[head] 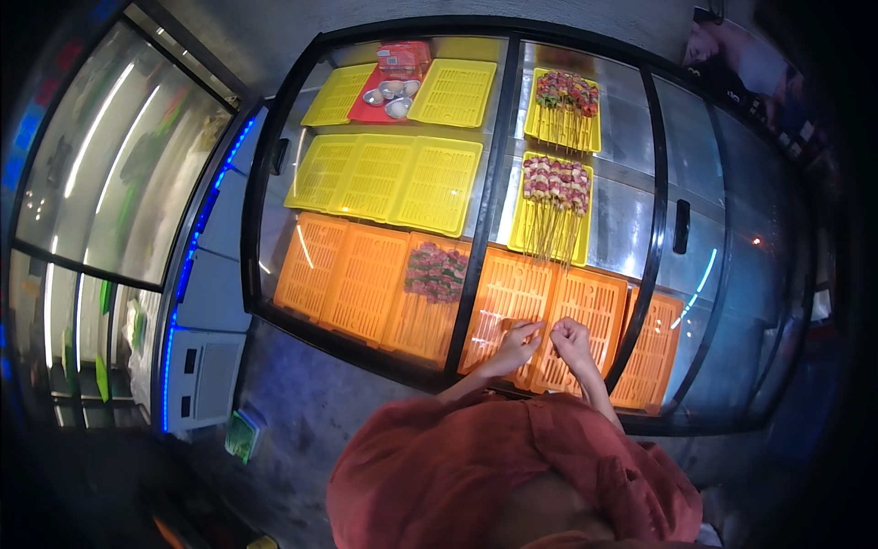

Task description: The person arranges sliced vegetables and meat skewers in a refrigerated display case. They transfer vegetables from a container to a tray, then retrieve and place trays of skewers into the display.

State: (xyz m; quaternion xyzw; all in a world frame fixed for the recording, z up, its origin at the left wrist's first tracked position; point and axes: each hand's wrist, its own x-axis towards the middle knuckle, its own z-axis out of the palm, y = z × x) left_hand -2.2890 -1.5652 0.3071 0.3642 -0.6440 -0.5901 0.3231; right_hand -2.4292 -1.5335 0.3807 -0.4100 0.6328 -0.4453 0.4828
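Note:
My left hand (519, 346) and my right hand (572, 339) are close together, a small gap between them, above two orange slotted trays (516, 283) (594, 296) in a glass-fronted display case. The left fingers bend toward the thumb; the right ones are curled in. Whether either hand pinches something small cannot be made out. Beyond them, skewers of red and pale meat cubes (557, 182) lie on a yellow tray (516, 237), sticks toward me. Farther back, skewers of mixed meat and green pieces (568, 96) rest on another yellow tray (538, 130).
Left of a black frame post (483, 206), glass covers yellow trays (439, 185), orange trays (363, 281), meat skewers with green pieces (435, 272) and foil cups with whitish round items (398, 108). A lit glass-door refrigerator (116, 158) stands at left. A small green box (241, 437) sits on the floor.

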